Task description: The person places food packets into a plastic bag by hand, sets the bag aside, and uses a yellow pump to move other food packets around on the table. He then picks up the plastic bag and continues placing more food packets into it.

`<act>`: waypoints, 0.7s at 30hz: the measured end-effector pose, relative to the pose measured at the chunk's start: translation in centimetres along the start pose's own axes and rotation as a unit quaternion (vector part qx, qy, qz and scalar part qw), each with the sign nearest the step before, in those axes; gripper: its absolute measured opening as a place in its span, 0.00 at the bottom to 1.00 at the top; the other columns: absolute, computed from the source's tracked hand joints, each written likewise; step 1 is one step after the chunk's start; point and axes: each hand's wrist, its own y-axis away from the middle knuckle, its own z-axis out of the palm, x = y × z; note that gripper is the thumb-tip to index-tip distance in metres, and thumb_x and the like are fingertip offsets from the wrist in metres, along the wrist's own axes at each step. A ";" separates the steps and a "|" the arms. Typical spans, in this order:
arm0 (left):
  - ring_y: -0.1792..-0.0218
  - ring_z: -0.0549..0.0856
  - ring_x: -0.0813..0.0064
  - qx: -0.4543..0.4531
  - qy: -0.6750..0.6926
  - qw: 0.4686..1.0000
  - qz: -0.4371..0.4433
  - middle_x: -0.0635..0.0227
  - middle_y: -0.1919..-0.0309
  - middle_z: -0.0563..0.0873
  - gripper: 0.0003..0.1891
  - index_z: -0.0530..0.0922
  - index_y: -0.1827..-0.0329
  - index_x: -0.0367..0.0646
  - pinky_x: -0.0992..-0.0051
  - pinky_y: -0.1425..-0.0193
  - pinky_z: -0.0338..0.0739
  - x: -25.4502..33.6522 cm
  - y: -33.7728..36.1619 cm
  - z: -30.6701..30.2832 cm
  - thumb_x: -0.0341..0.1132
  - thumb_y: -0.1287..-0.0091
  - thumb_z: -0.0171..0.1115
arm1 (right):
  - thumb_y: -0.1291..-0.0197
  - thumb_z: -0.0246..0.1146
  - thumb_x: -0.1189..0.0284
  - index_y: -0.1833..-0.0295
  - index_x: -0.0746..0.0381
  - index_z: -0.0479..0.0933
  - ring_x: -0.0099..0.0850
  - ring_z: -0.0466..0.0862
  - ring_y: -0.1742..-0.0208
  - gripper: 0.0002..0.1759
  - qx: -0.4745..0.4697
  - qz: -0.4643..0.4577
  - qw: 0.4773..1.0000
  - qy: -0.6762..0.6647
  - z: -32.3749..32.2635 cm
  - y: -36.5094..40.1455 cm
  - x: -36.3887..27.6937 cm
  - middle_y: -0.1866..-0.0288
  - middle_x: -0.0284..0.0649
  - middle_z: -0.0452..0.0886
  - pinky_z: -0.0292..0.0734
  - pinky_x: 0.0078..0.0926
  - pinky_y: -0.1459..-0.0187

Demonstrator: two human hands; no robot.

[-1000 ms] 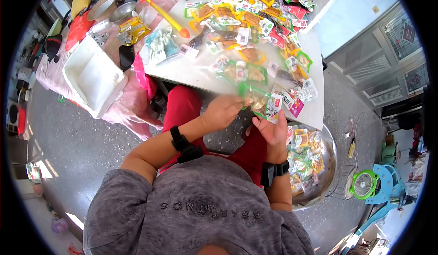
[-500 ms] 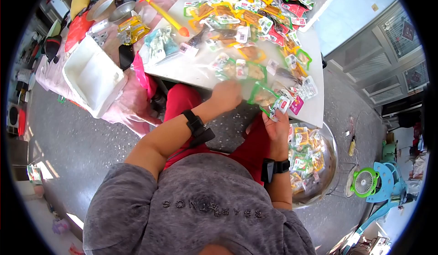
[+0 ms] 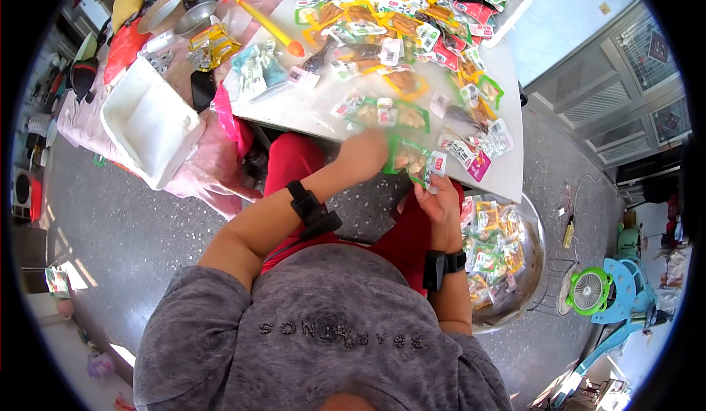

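Hands meet just below the bench edge, both on one green-edged packet (image 3: 407, 159). Left hand (image 3: 364, 153) is motion-blurred, fingers curled shut over the packet's 9 o'clock end. Right hand (image 3: 440, 190) pinches the packet's 4 o'clock corner, at its white label, between thumb and fingers. Packet sits tilted in the air between the two hands, over the lap in red trousers (image 3: 294, 167), touching neither bench nor floor. Black wristbands on both forearms.

At 4 o'clock from the right hand, a metal basin (image 3: 539, 267) stands on the floor beside the knee, loaded with mixed snack packets. Further out at 4 o'clock, a green fan (image 3: 588, 293) on the floor.

At 12 o'clock from the hands, the white bench (image 3: 312, 113). Loose packets lie along its near edge, a few green-edged ones (image 3: 382, 113) just above the left hand, a pink-labelled one (image 3: 478, 164) near the bench's 3 o'clock corner. At 12 to 1 o'clock, further back, a dense pile of snack packets (image 3: 412, 25), red, yellow and green, overlapping. Orange-tipped yellow stick (image 3: 266, 22) lies diagonally at 11 o'clock on the bench.

At 9 o'clock from the bench, a white foam box (image 3: 151, 124) rests on pink cloth, well apart from the hands. Behind it at 11 o'clock, a metal bowl (image 3: 195, 19), small and partly hidden.
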 end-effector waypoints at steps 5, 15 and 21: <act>0.68 0.76 0.56 0.006 -0.043 0.999 0.003 0.56 0.71 0.75 0.09 0.71 0.67 0.41 0.61 0.65 0.71 0.5 -0.2 -0.8 0.36 0.44 0.46 | 0.47 0.44 0.80 0.45 0.61 0.60 0.38 0.76 0.56 0.21 0.006 0.025 0.999 0.026 -0.1 -0.3 0.0 0.54 0.43 0.72 0.77 0.31 0.65; 0.72 0.76 0.59 0.086 -0.053 0.990 0.096 0.60 0.73 0.74 0.08 0.72 0.66 0.44 0.63 0.71 0.71 1.5 1.4 -1.1 0.34 0.46 0.49 | 0.47 0.44 0.80 0.49 0.63 0.62 0.38 0.77 0.59 0.17 0.020 0.004 1.000 -0.011 1.5 -1.7 0.8 0.56 0.44 0.73 0.77 0.28 0.67; 0.67 0.77 0.60 0.099 -0.081 0.990 0.060 0.61 0.72 0.76 0.12 0.74 0.60 0.45 0.66 0.67 0.72 1.1 1.4 -1.7 0.32 0.47 0.48 | 0.48 0.44 0.80 0.51 0.63 0.63 0.37 0.76 0.59 0.16 0.030 -0.051 0.998 -0.012 5.0 -3.5 2.6 0.57 0.43 0.73 0.75 0.33 0.64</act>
